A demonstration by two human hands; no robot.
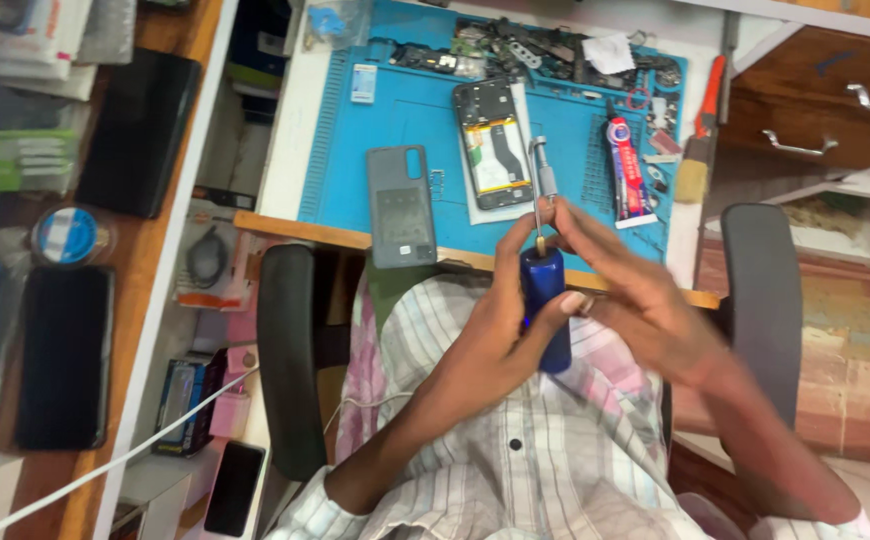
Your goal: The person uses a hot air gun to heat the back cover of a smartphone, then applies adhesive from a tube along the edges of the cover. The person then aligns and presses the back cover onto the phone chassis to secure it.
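The left hand (500,330) holds a blue screwdriver handle (543,305) in a closed grip above the lap, in front of the table (295,110). The right hand (620,290) pinches its thin metal bit (540,228) at the tip. The bit can slip from the fingertips and fall, or the tip can prick a finger.

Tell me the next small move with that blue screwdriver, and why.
Probably seat the bit: the left hand grips the blue screwdriver while the right hand pinches its metal tip, above the opened phone on the mat.
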